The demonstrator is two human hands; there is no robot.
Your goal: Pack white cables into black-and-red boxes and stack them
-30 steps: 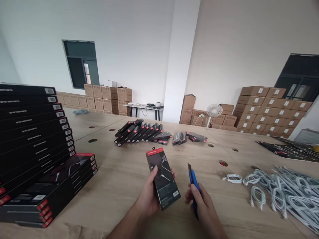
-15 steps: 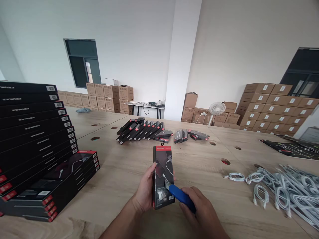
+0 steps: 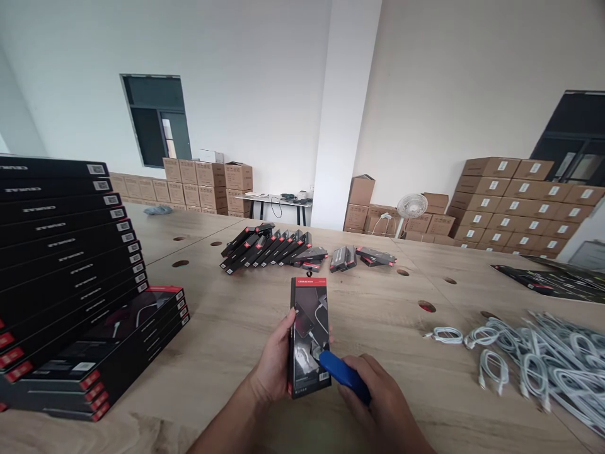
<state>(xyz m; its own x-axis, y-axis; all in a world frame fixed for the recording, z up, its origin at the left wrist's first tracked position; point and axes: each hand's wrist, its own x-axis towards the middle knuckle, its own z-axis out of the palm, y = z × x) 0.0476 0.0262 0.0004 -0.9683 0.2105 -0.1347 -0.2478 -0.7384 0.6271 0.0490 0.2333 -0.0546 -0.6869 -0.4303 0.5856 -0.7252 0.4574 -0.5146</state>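
A black box with a red top band (image 3: 310, 315) is held upright, tilted back, above the table in front of me. My left hand (image 3: 273, 364) grips it from the left, thumb on its left edge and fingertips showing at the right edge. In my right hand (image 3: 373, 394) is a blue-handled tool (image 3: 344, 374), its front end against the lower right part of the box's face. What the tool's tip looks like is hidden. A shiny patch shows on the box face beside the tip.
Tall stacks of black boxes (image 3: 61, 243) stand at the left. Several smaller black boxes (image 3: 269, 249) lie beyond my hands. Coiled white cables (image 3: 534, 359) cover the right side, with flat printed sheets (image 3: 548, 284) behind them. The wooden table (image 3: 222, 315) has round holes.
The box and the blue tool have barely shifted. The tool's front end sits slightly further left, and the light reflection on the lower part of the box has changed.
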